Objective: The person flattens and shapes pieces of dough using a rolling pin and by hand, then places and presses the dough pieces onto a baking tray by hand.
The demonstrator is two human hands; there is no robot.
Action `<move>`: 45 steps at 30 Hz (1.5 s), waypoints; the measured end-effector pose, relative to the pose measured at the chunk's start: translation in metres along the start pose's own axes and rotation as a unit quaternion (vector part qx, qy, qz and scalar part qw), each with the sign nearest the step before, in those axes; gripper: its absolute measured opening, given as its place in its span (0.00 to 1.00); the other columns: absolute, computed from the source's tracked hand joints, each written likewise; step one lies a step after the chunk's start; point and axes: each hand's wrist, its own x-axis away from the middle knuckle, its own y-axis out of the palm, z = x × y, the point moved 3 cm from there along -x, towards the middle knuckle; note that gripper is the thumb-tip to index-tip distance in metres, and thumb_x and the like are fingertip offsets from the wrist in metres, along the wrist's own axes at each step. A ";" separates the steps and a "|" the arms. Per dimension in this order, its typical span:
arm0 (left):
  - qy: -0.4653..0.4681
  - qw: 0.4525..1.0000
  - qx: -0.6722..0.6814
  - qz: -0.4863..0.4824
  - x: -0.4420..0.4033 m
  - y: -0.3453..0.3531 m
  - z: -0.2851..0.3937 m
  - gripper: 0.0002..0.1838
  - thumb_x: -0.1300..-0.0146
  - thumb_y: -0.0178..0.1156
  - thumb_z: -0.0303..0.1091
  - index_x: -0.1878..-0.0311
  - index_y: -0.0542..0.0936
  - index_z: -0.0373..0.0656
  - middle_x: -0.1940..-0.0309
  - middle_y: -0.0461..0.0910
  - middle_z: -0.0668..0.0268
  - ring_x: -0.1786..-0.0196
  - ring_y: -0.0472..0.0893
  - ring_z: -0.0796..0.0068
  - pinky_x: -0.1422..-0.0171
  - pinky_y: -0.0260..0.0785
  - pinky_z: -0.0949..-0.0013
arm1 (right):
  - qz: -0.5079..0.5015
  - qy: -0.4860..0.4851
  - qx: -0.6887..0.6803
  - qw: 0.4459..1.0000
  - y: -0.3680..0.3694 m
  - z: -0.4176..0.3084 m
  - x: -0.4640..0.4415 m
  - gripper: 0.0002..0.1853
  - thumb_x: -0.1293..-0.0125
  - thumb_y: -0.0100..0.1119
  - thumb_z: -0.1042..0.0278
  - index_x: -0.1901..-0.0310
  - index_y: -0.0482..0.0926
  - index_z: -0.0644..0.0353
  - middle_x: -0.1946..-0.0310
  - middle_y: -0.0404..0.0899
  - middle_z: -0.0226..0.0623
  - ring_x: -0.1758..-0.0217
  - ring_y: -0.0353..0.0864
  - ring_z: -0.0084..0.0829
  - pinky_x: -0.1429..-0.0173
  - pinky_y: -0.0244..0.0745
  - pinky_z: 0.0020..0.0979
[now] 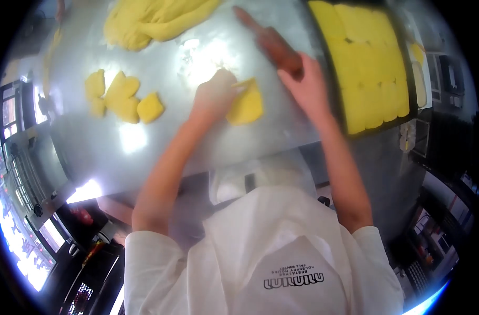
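My left hand (214, 95) is closed at the left edge of a flat yellow piece of dough (247, 106), pinching its upper corner; the fingertips are partly hidden and blurred. The dough piece lies on the shiny metal table (182, 136). To the right, my right hand (310, 86) grips the near end of a brown wooden rolling pin (276, 47), which slants away to the upper left. Between the two hands the pin and the dough are apart.
At the right, a dark tray (331, 68) holds several flat yellow dough pieces (370, 63) in rows. Small dough lumps (122, 97) rest on the left of the table. A large dough mass (150, 21) lies at the back. The table's front edge runs before my apron.
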 end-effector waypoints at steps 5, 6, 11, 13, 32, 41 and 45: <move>0.017 0.996 0.081 0.041 0.038 -0.043 0.054 0.11 0.35 0.69 0.27 0.50 0.82 0.38 0.53 0.89 0.57 0.51 0.89 0.63 0.45 0.80 0.63 | 0.008 -0.046 0.008 0.999 -0.002 0.010 -0.008 0.35 0.38 0.77 0.51 0.33 0.76 0.59 0.39 0.78 0.49 0.38 0.82 0.52 0.37 0.80 0.45; 0.024 0.995 0.078 0.052 0.050 -0.051 0.072 0.12 0.36 0.69 0.24 0.49 0.82 0.38 0.53 0.89 0.56 0.51 0.89 0.61 0.44 0.80 0.62 | 0.009 -0.051 0.002 0.999 -0.003 0.010 -0.010 0.35 0.38 0.77 0.51 0.33 0.76 0.58 0.39 0.78 0.48 0.38 0.82 0.52 0.37 0.80 0.44; 0.211 0.968 -0.091 0.097 0.088 -0.017 0.072 0.18 0.40 0.73 0.21 0.47 0.85 0.40 0.47 0.88 0.56 0.47 0.88 0.51 0.42 0.82 0.56 | 0.013 -0.057 -0.014 0.998 -0.004 0.014 -0.010 0.34 0.38 0.77 0.52 0.34 0.77 0.57 0.39 0.79 0.47 0.38 0.83 0.51 0.38 0.81 0.43; 0.174 0.980 -0.059 0.079 0.101 0.011 0.051 0.21 0.40 0.73 0.22 0.42 0.84 0.42 0.48 0.88 0.55 0.45 0.88 0.51 0.42 0.82 0.56 | -0.005 -0.044 -0.031 0.999 -0.006 0.012 -0.008 0.35 0.38 0.77 0.52 0.33 0.77 0.57 0.38 0.78 0.47 0.38 0.83 0.51 0.38 0.80 0.44; 0.064 0.991 -0.087 0.077 0.005 0.035 -0.003 0.19 0.39 0.75 0.34 0.46 0.85 0.42 0.46 0.82 0.56 0.38 0.78 0.48 0.32 0.72 0.51 | -0.023 -0.073 -0.003 0.997 -0.009 0.016 -0.010 0.36 0.39 0.76 0.49 0.33 0.76 0.54 0.38 0.78 0.43 0.39 0.83 0.51 0.40 0.80 0.46; 0.116 0.962 -0.195 0.149 0.020 0.070 0.039 0.48 0.33 0.68 0.57 0.25 0.64 0.27 0.23 0.64 0.39 0.20 0.62 0.36 0.17 0.54 0.41 | -0.049 -0.075 0.009 0.996 -0.006 0.021 -0.017 0.35 0.39 0.77 0.48 0.34 0.76 0.53 0.38 0.78 0.42 0.39 0.83 0.50 0.40 0.80 0.46; 0.081 0.963 -0.226 0.124 0.022 0.086 0.032 0.57 0.33 0.60 0.71 0.22 0.60 0.25 0.21 0.61 0.40 0.18 0.59 0.37 0.14 0.50 0.41 | -0.054 -0.085 0.020 0.995 -0.009 0.017 -0.016 0.36 0.39 0.77 0.45 0.34 0.76 0.52 0.38 0.79 0.43 0.39 0.84 0.51 0.40 0.81 0.45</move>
